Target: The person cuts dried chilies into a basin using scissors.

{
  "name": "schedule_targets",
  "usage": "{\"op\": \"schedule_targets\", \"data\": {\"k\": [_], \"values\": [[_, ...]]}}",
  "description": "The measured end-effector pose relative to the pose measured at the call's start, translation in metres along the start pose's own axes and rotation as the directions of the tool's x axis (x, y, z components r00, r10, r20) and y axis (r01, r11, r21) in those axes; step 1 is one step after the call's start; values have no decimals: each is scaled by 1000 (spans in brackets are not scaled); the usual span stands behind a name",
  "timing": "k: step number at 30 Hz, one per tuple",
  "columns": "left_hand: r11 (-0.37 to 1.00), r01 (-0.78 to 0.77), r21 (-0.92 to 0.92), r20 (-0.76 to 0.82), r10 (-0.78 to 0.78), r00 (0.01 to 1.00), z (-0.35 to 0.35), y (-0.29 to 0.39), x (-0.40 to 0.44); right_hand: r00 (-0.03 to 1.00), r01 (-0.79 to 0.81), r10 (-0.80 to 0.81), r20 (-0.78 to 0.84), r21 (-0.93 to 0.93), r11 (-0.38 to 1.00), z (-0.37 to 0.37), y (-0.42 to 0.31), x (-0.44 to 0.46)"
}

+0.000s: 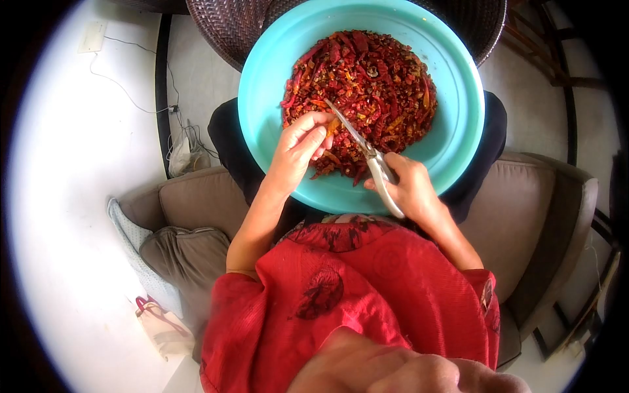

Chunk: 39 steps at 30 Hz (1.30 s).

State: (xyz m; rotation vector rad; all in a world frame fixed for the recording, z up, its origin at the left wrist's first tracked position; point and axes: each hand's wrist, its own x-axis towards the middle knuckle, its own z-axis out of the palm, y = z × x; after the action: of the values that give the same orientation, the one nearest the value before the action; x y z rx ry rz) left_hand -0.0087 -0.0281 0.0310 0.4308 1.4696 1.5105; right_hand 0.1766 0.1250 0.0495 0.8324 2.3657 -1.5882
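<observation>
A wide turquoise basin [462,124] holds a heap of dried red chili pieces [367,85], some whole, some cut small. Over the left part of the heap, my left hand [301,147] pinches an orange chili [333,126] between thumb and fingers. My right hand [409,187] grips the pale handles of a pair of scissors [372,157] at the basin's near side. The metal blades point up and left, with their tips just beyond the chili in my left hand. The lower scissor loop is partly hidden by my right fingers.
Behind the basin is a dark woven basket [226,26]. A brown sofa [517,216] spreads on both sides, with a dark cushion [190,255] at left. A cloth bag [165,327] lies lower left; cables and a plastic bag [187,157] are at the left wall.
</observation>
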Motion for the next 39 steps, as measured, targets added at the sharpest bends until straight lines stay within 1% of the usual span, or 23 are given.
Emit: {"op": "schedule_targets", "data": {"k": [2,4,7,11,13,14,16,17,19,20,22,26,28,29,31,32,34,36,38,39], "values": [[1000,-13,-19,-10,13,1000,1,2,0,1000,0,0,4,17,1000,0,0,0],[999,-24,-26,-14,24,1000,1,2,0,991,116,-124,-54,-122,986,-1,1,0],[999,-32,-26,-15,32,999,1,3,1,986,145,-154,-67,-129,981,0,3,0],[999,-50,-1,-26,50,998,7,3,1,991,98,-109,-76,-129,987,0,-2,1],[999,-44,10,-29,44,999,5,4,1,1000,-11,11,-18,19,1000,1,-2,0],[999,-38,20,-32,39,999,5,4,2,1000,-11,11,-19,19,1000,2,0,0],[999,-37,6,-44,37,998,5,4,1,993,85,-83,-85,18,996,4,3,-1],[999,-36,-9,-56,35,998,5,4,1,993,85,-83,-85,18,996,3,2,-1],[999,-36,-5,-57,36,998,6,9,0,986,116,-131,-104,-132,984,0,-1,-1],[999,-37,-1,-56,37,998,6,10,0,986,116,-130,-104,-132,984,0,-1,-1],[1000,-29,4,-50,29,998,6,10,1,998,43,-45,-44,-59,997,-1,-1,0],[1000,-25,9,-28,25,999,1,5,2,1000,9,-9,-5,6,1000,1,2,0],[1000,-25,6,-23,25,999,1,8,1,1000,6,-2,-17,229,973,6,6,-1],[1000,-25,4,-17,25,1000,1,9,1,1000,7,-3,-16,229,973,5,5,-1],[999,-34,-4,-46,34,998,3,9,1,999,-25,22,30,109,994,-1,-1,-2],[999,-43,-12,-74,42,996,4,8,2,999,-25,21,30,109,994,-1,0,-2],[999,-36,-25,-103,34,994,8,10,1,994,100,-102,-26,-73,992,-1,1,-2],[999,-29,-39,-132,23,991,9,8,2,996,91,-92,-7,-69,993,-1,1,-1],[998,-70,5,-52,71,996,7,1,4,997,82,-81,15,-65,995,0,1,0],[998,-69,5,-53,69,996,8,0,4,998,70,-71,2,-76,995,1,1,1]]}}
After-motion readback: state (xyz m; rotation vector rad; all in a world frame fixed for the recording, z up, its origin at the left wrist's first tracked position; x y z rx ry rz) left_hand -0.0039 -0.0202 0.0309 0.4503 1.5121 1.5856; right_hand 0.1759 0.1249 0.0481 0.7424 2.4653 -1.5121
